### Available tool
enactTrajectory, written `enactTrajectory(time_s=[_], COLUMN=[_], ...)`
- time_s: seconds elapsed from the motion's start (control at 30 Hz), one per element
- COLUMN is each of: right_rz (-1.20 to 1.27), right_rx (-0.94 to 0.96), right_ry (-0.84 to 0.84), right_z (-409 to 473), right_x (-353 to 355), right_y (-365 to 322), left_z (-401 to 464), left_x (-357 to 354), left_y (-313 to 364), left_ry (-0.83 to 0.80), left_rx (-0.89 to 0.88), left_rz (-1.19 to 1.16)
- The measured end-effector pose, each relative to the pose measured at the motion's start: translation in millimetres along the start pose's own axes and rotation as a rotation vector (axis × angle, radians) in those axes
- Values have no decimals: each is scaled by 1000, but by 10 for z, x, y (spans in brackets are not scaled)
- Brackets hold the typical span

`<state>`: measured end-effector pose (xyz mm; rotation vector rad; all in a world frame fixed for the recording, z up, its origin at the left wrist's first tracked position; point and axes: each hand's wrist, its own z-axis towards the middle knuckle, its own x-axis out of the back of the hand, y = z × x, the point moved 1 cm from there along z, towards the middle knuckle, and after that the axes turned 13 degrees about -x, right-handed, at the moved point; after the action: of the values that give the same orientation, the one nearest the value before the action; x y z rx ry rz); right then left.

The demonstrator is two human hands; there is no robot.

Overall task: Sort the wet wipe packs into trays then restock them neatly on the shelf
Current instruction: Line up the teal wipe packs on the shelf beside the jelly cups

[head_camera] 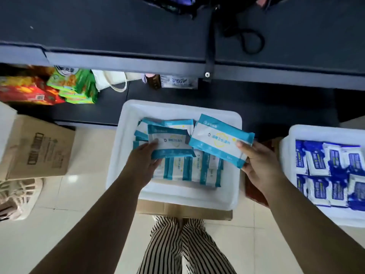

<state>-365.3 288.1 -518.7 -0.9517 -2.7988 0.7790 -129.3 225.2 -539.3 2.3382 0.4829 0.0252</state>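
Observation:
A white tray (128, 155) in the middle holds several teal-and-white wet wipe packs, some standing in a row (189, 171) along its near side. My left hand (146, 161) grips one teal pack (167, 141) over the tray. My right hand (260, 167) pinches another teal pack (219, 141), tilted above the tray's right side. A second white tray (290, 139) at the right holds several dark blue-and-white packs (331, 171). The dark shelf (138, 62) runs across the top.
A cardboard box (39, 151) stands on the left floor, a mesh basket (17, 196) below it. Red and green packs (59, 88) lie on the low shelf. Flat cardboard (177, 210) lies under the middle tray. My striped trousers (183, 246) show below.

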Motion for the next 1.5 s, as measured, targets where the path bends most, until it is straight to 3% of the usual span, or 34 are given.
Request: enactTrajectory(time_s=[0.13, 0.43, 0.87, 1.17, 1.37, 1.5], right_rz=[82, 113, 5, -47, -96, -29], right_rx=[5, 222, 595, 948, 1136, 1150], right_ry=[-128, -342, -400, -401, -266, -144], right_z=[-440, -1426, -2616, -3641, -4058, -4152], right_x=[-55, -340, -619, -1241, -1855, -2236], right_y=[-290, -1120, -1935, -2549, -2911, -3258], left_z=[-438, -1337, -2426, -2925, -2809, -2562], left_x=[-165, -614, -744, -572, -399, -255], left_y=[455, 1515, 2647, 3850, 4692, 5231], left_ry=[-242, -375, -537, -602, -539, -179], left_rx=[-88, -411, -737, -1095, -1266, -1525], left_rz=[27, -160, -91, -19, -107, -102])
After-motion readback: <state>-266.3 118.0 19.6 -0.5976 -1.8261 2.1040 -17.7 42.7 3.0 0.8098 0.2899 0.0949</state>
